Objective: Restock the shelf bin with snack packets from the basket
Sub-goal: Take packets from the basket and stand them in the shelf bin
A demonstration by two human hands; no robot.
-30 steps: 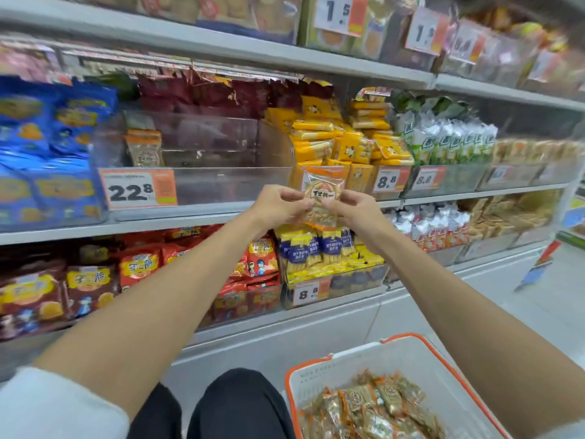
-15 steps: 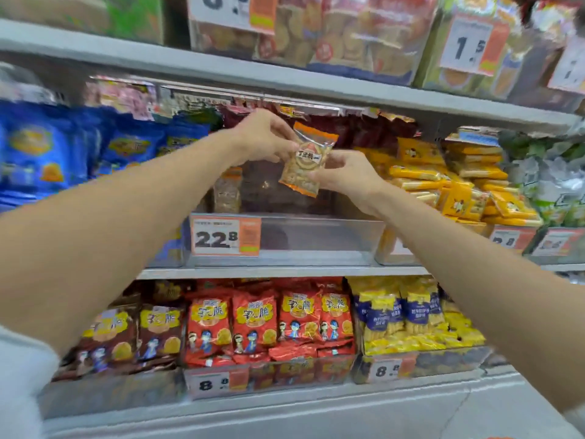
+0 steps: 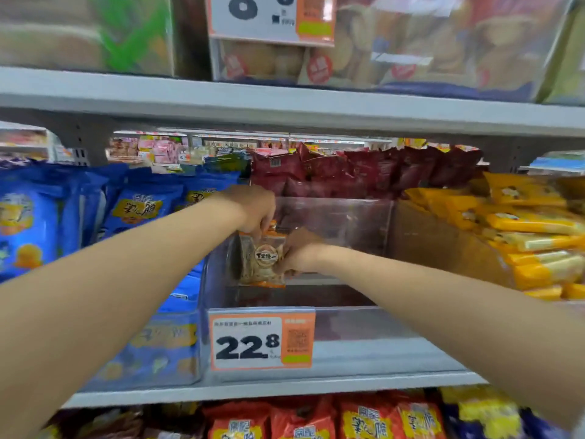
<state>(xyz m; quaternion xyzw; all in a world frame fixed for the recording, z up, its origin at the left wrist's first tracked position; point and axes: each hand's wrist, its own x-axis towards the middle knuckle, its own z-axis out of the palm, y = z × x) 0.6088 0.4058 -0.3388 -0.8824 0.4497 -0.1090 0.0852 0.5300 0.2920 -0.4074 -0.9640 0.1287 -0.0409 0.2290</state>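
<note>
Head view of a grey metal shelf (image 3: 285, 388) stocked with snacks. Both arms reach forward into a clear rectangular plastic shelf bin (image 3: 348, 223) at centre.

The left hand (image 3: 257, 210) comes in from above, its fingers curled downward and pinching the orange top edge of a small clear snack packet with orange ends and a round white label (image 3: 264, 259). The right hand (image 3: 300, 252) grips the packet's right side, fingers curled round its edge.

The packet stands roughly upright inside the bin, at its left end, close to the left wall. Whether its lower edge touches the bin floor cannot be told.

A white-and-orange price tag reading 22.8 (image 3: 261, 342) is fixed to the left part of the bin's front.

Blue snack bags (image 3: 142, 204) fill the neighbouring bin on the left. Dark red bags (image 3: 348, 172) stand behind the clear bin. Yellow packets (image 3: 522, 223) are stacked on the right.

Red bags with yellow lettering (image 3: 300, 421) lie on the shelf below. Blurred goods occupy the upper shelf (image 3: 285, 103).
</note>
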